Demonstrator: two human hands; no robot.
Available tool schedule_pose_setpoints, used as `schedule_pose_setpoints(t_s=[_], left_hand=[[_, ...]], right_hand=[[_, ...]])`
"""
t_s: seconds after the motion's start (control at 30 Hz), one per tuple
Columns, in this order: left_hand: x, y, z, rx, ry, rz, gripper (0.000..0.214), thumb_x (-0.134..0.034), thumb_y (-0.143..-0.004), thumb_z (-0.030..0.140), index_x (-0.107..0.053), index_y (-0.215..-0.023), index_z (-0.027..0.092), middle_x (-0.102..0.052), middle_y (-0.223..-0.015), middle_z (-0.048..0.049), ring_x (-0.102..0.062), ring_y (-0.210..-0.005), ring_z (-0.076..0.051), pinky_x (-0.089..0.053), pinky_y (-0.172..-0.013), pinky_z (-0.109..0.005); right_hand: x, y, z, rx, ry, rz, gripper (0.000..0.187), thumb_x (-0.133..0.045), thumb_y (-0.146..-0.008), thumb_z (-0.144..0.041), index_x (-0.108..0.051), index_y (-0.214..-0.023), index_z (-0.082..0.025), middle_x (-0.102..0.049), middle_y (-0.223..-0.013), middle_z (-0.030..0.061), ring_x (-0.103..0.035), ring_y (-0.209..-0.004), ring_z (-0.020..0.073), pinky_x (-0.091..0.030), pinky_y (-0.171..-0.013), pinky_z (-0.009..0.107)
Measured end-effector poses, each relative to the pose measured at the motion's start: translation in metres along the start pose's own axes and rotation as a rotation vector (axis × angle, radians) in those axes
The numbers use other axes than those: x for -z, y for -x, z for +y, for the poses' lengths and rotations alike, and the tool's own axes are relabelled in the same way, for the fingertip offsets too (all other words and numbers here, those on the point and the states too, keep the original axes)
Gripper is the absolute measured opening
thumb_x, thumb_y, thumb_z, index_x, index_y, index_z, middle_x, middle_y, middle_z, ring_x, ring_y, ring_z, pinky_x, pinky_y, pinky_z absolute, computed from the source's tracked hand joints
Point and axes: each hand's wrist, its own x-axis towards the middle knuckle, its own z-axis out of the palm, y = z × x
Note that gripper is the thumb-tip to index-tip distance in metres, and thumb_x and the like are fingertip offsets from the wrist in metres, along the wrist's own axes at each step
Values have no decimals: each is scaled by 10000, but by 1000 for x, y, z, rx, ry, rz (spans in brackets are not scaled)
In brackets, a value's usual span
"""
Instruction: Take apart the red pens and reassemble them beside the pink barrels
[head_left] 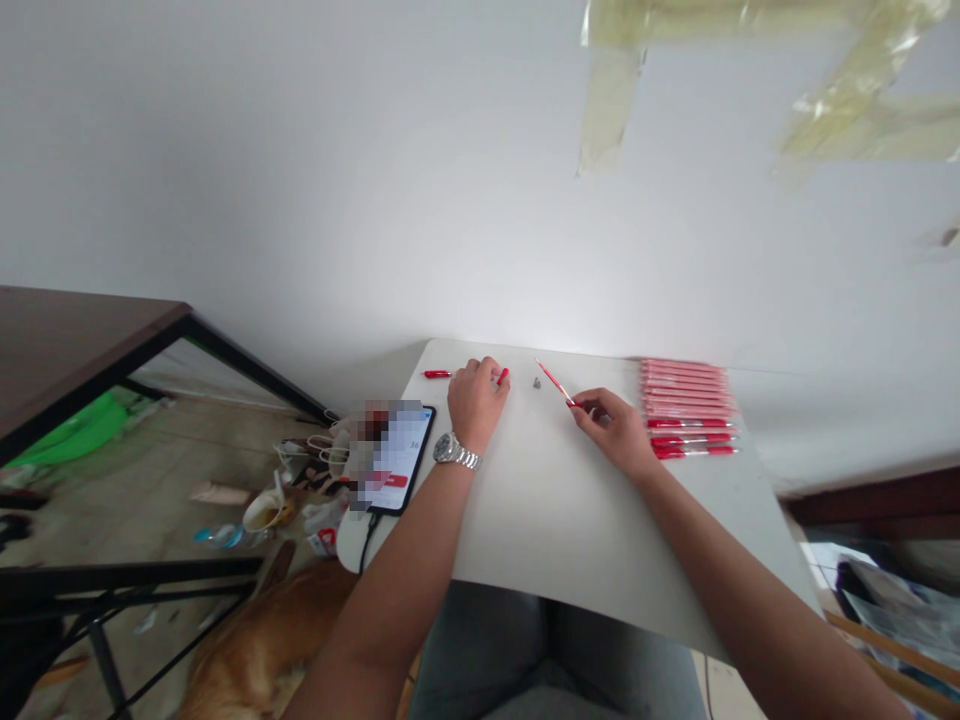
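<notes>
My left hand (478,400), wearing a metal watch, rests at the back of the white table with its fingers curled. A small red pen part (503,376) shows at its thumb side. A red pen piece (437,374) pokes out on the other side; whether the two are joined is hidden behind the fingers. My right hand (609,425) pinches a thin red pen refill (553,380) near its lower end, the tip slanting up and left. Between the hands lie tiny grey pieces (537,383), too small to make out.
Right of my right hand lies a row of several clear pink pens (684,385), with red-fitted pens (694,450) nearest me. A phone (397,460) with a cable sits at the table's left edge. A brown animal (262,640) lies on the cluttered floor. The wall (480,200) bounds the back.
</notes>
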Motion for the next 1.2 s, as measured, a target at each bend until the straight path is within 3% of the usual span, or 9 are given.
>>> schedule_pose_setpoints(t_s=[0.2, 0.4, 1.2], left_hand=[[0, 5, 9, -66, 6, -77, 41, -679, -938, 284, -683, -950, 245, -680, -991, -62, -629, -934, -241, -451, -857, -373], [-1, 7, 12, -64, -37, -105, 89, -641, -958, 293, -698, -914, 241, -677, -974, -68, -630, -918, -237, -447, -797, -362], [2, 5, 8, -13, -21, -74, 46, -639, -943, 252, -655, -987, 253, -667, -1040, -83, -630, -976, -263, -467, -866, -389]], right_hand=[[0, 0, -1, -1, 13, 9, 213, -680, -936, -427, -722, -1012, -232, -723, -871, 27, -628, -720, 165, -509, -680, 309], [0, 0, 0, 4, -2, 4, 208, -679, -939, -424, -719, -1015, -235, -720, -878, 26, -629, -724, 164, -508, -677, 308], [0, 0, 1, 3, 18, -1, 284, -657, -947, -497, -721, -1020, -230, -727, -890, 43, -637, -734, 175, -534, -700, 321]])
